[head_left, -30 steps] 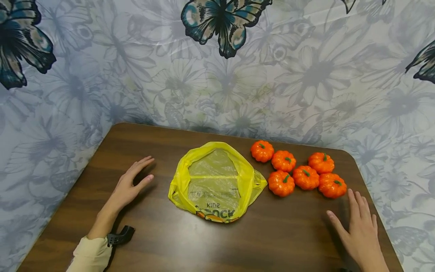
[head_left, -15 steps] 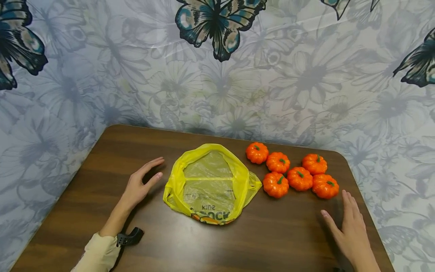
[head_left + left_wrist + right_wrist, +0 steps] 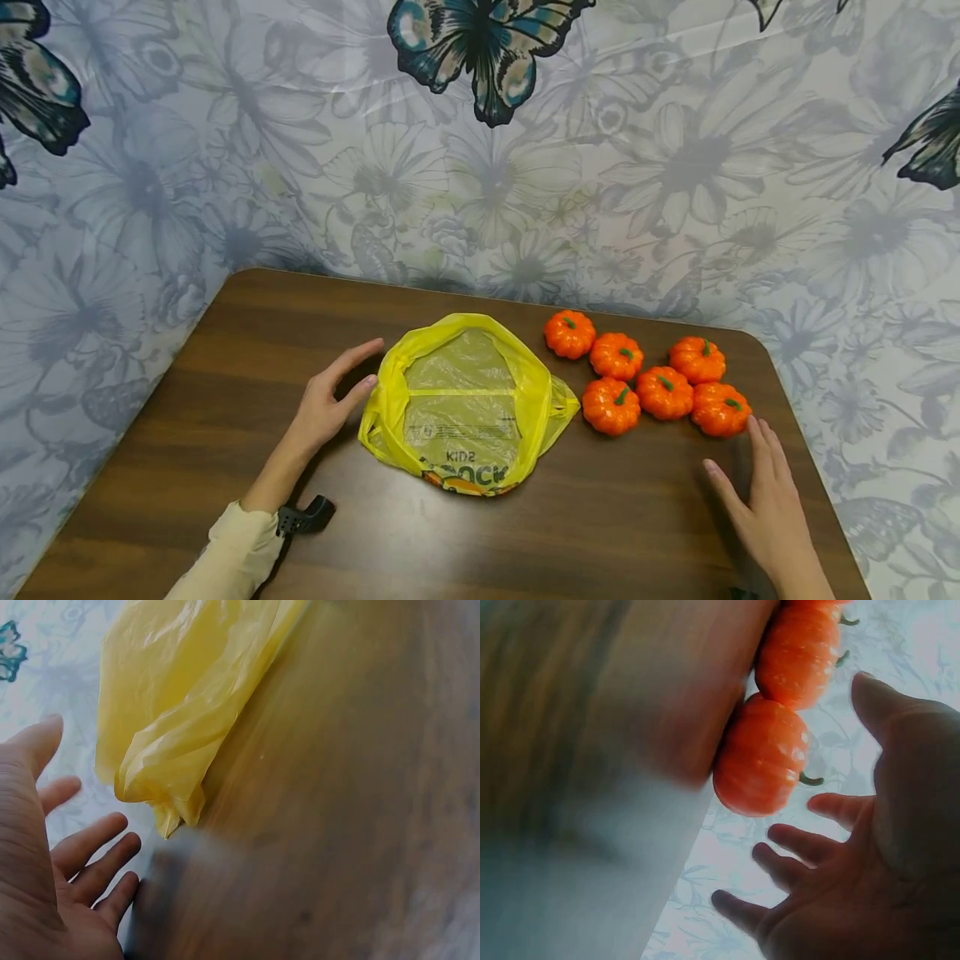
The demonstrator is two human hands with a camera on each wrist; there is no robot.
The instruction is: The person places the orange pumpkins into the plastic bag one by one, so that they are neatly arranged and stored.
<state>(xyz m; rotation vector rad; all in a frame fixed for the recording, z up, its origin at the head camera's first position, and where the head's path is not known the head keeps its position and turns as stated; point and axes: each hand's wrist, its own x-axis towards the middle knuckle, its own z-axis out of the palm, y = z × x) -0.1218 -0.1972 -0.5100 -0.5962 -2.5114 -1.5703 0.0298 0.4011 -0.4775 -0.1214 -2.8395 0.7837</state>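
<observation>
A yellow plastic bag (image 3: 468,404) lies flat and open-mouthed in the middle of the brown table (image 3: 225,350). Several small orange pumpkins (image 3: 660,392) sit in a cluster to its right. My left hand (image 3: 333,396) hovers open just left of the bag, fingertips close to its edge; in the left wrist view the bag (image 3: 187,712) lies just past the spread fingers (image 3: 90,847). My right hand (image 3: 768,492) is open, palm down, its fingertips close to the nearest pumpkin (image 3: 720,408). The right wrist view has that pumpkin (image 3: 761,761) just beyond the fingers (image 3: 795,862).
A floral sheet with butterflies (image 3: 480,50) hangs behind and around the table. The table's rounded right corner (image 3: 757,342) lies just behind the pumpkins. A black wrist strap clip (image 3: 307,517) shows on my left sleeve.
My left hand has slid right toward the bag's left edge. My right hand has crept forward, closer to the nearest pumpkin. Bag and pumpkins have not moved.
</observation>
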